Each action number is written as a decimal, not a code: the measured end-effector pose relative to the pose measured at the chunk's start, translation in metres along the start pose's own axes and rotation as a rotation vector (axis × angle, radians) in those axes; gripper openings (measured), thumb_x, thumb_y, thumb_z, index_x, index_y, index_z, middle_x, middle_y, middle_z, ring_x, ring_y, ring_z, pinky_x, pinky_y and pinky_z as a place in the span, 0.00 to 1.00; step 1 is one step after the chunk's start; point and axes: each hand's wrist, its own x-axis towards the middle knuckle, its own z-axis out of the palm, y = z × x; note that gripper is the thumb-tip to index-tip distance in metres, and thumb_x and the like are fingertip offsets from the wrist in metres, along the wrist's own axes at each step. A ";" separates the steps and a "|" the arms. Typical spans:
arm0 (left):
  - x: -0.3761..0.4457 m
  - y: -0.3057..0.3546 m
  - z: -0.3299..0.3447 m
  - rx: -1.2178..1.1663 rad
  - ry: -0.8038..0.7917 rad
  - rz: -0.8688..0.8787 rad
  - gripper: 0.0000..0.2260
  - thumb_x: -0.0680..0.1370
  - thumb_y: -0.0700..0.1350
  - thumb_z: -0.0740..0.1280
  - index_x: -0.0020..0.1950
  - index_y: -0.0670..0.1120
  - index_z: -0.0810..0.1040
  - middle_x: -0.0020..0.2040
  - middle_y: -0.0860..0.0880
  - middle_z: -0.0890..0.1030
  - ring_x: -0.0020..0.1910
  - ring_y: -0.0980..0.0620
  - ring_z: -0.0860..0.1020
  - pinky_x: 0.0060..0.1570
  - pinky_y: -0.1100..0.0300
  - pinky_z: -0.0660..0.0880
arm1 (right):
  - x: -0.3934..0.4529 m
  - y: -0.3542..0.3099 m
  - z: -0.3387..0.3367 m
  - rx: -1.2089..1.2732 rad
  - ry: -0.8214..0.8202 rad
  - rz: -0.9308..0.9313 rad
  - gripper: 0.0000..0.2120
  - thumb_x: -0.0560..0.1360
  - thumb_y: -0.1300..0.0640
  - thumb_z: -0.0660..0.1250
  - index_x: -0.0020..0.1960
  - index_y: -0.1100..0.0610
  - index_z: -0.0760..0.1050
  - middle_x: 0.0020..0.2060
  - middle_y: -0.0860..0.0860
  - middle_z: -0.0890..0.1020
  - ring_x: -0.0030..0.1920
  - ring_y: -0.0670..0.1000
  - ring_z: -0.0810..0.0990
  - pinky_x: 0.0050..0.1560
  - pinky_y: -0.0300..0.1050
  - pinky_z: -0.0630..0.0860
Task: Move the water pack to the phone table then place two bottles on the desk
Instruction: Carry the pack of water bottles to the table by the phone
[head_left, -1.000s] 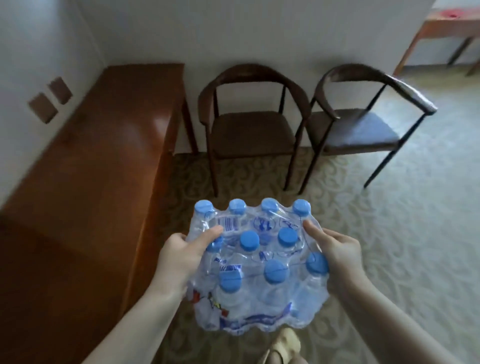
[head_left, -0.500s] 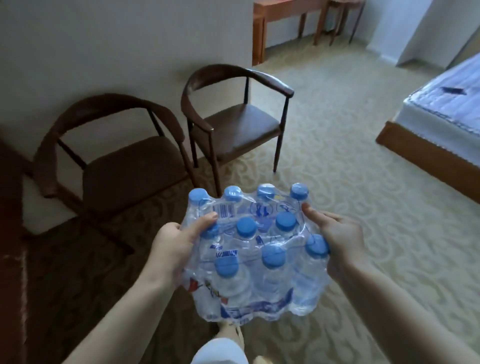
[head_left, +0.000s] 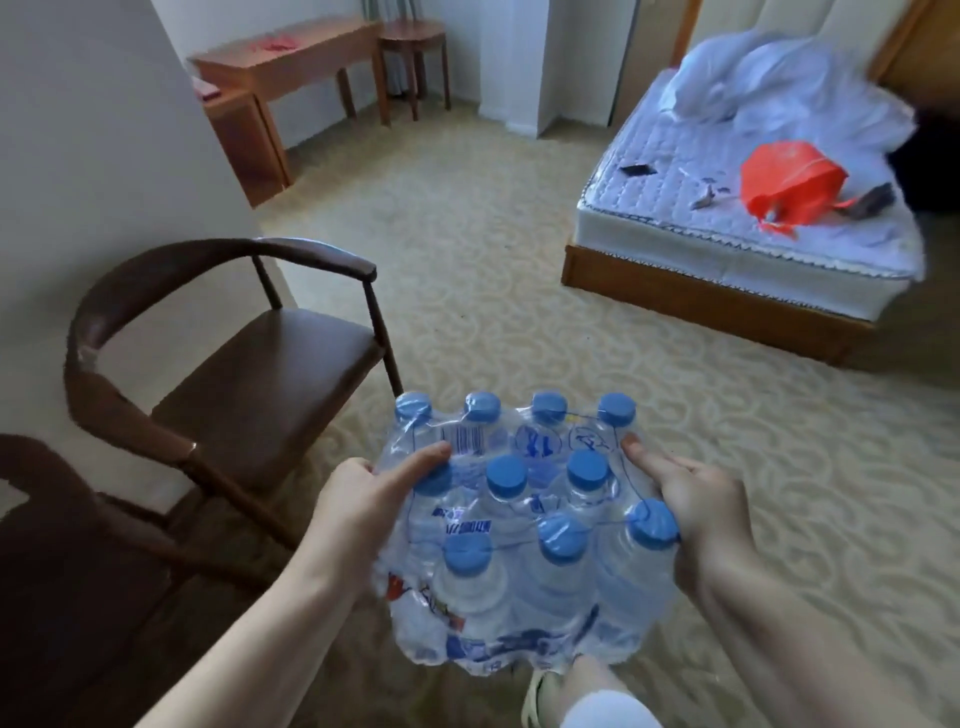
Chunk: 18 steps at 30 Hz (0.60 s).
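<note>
I carry the water pack (head_left: 524, 540), a clear shrink-wrapped bundle of several bottles with blue caps, in front of me above the carpet. My left hand (head_left: 363, 512) grips its left side, thumb on top of the wrap. On the pack's right side my right hand (head_left: 698, 512) holds it the same way. A wooden desk (head_left: 291, 57) with red items on it stands far off at the upper left, with a small round wooden table (head_left: 413, 39) just right of it.
A dark armchair (head_left: 234, 374) stands close on my left, and part of a second chair (head_left: 62, 561) at the lower left. A bed (head_left: 748, 208) with white bedding and an orange bag (head_left: 789, 182) fills the upper right. Patterned carpet (head_left: 493, 260) stretches between them.
My view has swung to the right: the long wooden bench left the frame, the chairs slid left, and the bed and far desk came into view. Both hands kept their grip on the pack.
</note>
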 end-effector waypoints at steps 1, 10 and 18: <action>0.016 0.009 0.011 0.004 -0.022 -0.001 0.38 0.53 0.63 0.82 0.50 0.36 0.84 0.42 0.39 0.88 0.41 0.39 0.87 0.50 0.40 0.83 | 0.017 -0.007 0.000 0.004 0.010 -0.009 0.10 0.66 0.54 0.78 0.27 0.52 0.84 0.27 0.48 0.85 0.29 0.49 0.84 0.37 0.46 0.78; 0.159 0.088 0.112 0.001 -0.048 0.005 0.28 0.53 0.63 0.83 0.37 0.41 0.88 0.35 0.40 0.88 0.32 0.42 0.87 0.35 0.48 0.84 | 0.183 -0.081 0.008 -0.050 0.084 0.031 0.12 0.64 0.50 0.79 0.44 0.56 0.85 0.42 0.55 0.88 0.47 0.59 0.86 0.57 0.62 0.79; 0.280 0.157 0.144 -0.040 -0.001 -0.046 0.27 0.53 0.61 0.83 0.38 0.40 0.88 0.37 0.39 0.87 0.31 0.43 0.86 0.29 0.54 0.81 | 0.321 -0.137 0.067 -0.075 0.025 0.075 0.12 0.62 0.50 0.80 0.38 0.59 0.85 0.41 0.60 0.87 0.42 0.59 0.85 0.51 0.63 0.81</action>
